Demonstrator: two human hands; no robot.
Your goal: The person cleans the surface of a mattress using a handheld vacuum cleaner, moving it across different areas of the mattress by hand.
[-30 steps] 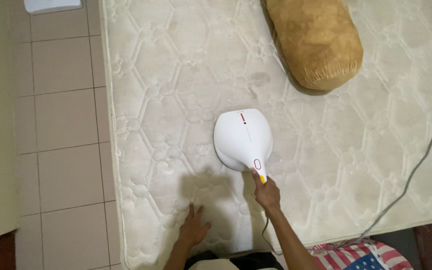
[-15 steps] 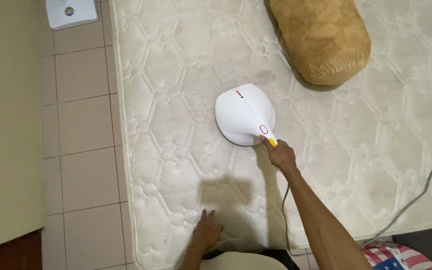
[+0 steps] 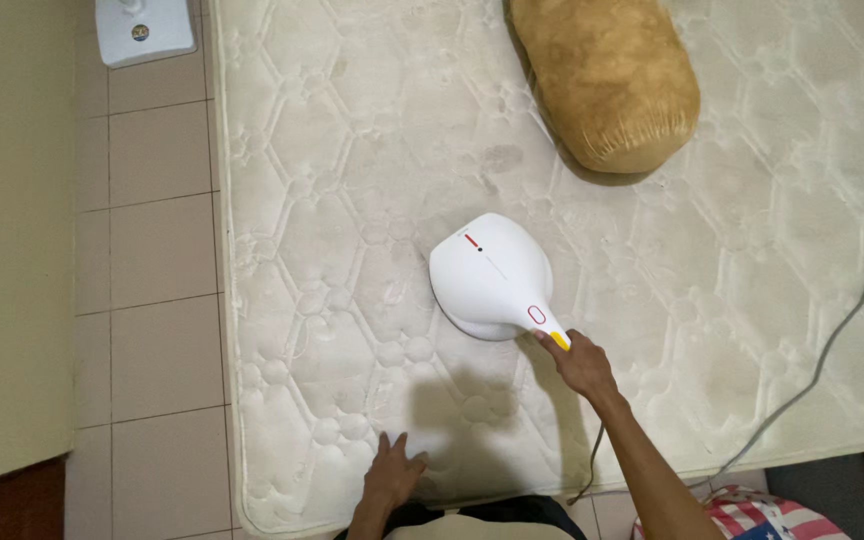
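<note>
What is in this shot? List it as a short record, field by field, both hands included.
Setting: bare quilted mattress beside a tiled floor
Right hand: grips the handle of a white handheld vacuum resting on the mattress
Left hand: flat on the mattress near its front edge
Cord: grey, trails across the right side
Other: brown pillow at the top; white device on the floor

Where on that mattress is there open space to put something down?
The mattress is bare left of the white handheld vacuum and the brown pillow, and right of the pillow above the grey cord. The near edge is busier: left hand, right hand.
</note>
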